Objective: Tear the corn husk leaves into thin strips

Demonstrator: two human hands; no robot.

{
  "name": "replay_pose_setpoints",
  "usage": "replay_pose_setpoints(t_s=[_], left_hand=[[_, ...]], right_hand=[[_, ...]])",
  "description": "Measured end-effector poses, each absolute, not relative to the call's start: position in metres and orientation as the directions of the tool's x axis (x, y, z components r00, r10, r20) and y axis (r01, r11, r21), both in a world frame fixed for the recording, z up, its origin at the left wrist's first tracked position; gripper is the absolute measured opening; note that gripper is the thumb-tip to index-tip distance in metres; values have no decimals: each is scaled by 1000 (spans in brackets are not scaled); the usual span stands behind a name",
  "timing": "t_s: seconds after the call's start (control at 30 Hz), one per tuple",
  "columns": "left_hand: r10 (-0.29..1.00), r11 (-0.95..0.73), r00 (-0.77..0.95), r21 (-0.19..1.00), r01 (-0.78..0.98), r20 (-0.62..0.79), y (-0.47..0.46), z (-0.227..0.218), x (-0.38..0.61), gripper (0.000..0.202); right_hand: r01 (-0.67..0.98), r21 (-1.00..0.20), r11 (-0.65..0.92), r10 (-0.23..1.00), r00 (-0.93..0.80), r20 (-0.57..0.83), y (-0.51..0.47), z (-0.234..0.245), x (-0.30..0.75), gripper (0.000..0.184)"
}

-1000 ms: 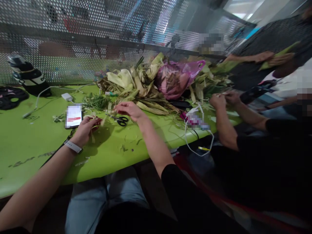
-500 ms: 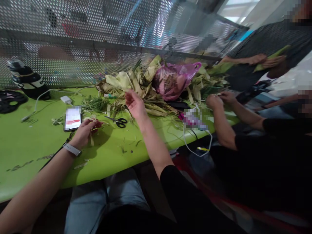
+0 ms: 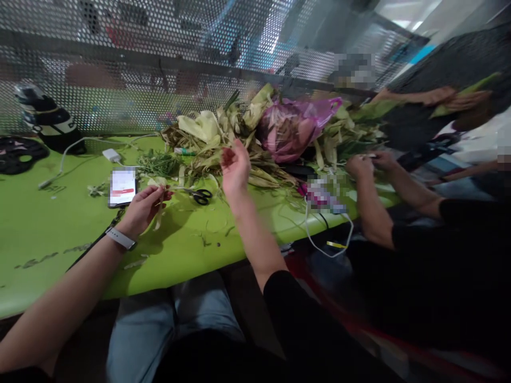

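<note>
My left hand (image 3: pixel 144 208) is closed in a pinch on a pale strip of corn husk (image 3: pixel 157 219), just right of a phone. The strip hangs below the fingers, and its upper end shows beside them. My right hand (image 3: pixel 236 169) is raised in front of the husk pile (image 3: pixel 255 173), palm turned left and fingers curled in. What those fingers hold, if anything, is too small to make out. Between the two hands a pair of black-handled scissors (image 3: pixel 200 197) lies on the green table (image 3: pixel 171 260).
The phone (image 3: pixel 122 186), a white adapter (image 3: pixel 112 155) with cable, and a dark bottle (image 3: pixel 50 122) are at left. A pink plastic bag (image 3: pixel 285 130) sits among the husks against a perforated metal screen (image 3: pixel 159 58). At right a co-worker's hands (image 3: pixel 361 166) work close by; another person holds a green husk.
My right hand has turned more upright, fingers curled further in. The left hand still pinches the husk strip, its fingertips closer together. The whole view has shifted slightly.
</note>
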State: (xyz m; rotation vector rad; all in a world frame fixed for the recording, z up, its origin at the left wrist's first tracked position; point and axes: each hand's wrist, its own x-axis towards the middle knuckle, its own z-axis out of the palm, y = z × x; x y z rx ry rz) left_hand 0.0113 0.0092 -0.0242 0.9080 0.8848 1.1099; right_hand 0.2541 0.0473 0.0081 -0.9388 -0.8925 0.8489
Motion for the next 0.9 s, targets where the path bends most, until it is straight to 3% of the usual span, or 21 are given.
replay_pose_setpoints(t_s=[0.07, 0.17, 0.27, 0.4, 0.57, 0.73, 0.9], left_hand=[[973, 176, 205, 923, -343, -110, 8, -24, 13, 15], [974, 174, 197, 923, -342, -111, 7, -25, 15, 12], [970, 175, 223, 913, -368, -96, 9, -28, 15, 13], [965, 181, 249, 905, -385, -87, 9, -29, 14, 17], [970, 143, 236, 923, -357, -59, 4, -26, 15, 17], [967, 142, 249, 913, -383, -46, 3, -24, 14, 18], [973, 104, 230, 913, -394, -11, 4, -24, 14, 19]], right_hand=[[-201, -931, 304, 885, 421, 198, 51, 4, 255, 47], [-69, -987, 147, 987, 76, 141, 45, -6, 235, 37], [212, -918, 334, 941, -13, 339, 29, -11, 212, 33], [384, -823, 418, 908, -198, 368, 18, -10, 203, 32], [345, -862, 373, 905, -340, 256, 19, -15, 203, 29], [263, -902, 343, 907, -343, 245, 18, -17, 199, 25], [287, -892, 350, 887, -408, 217, 17, -16, 200, 27]])
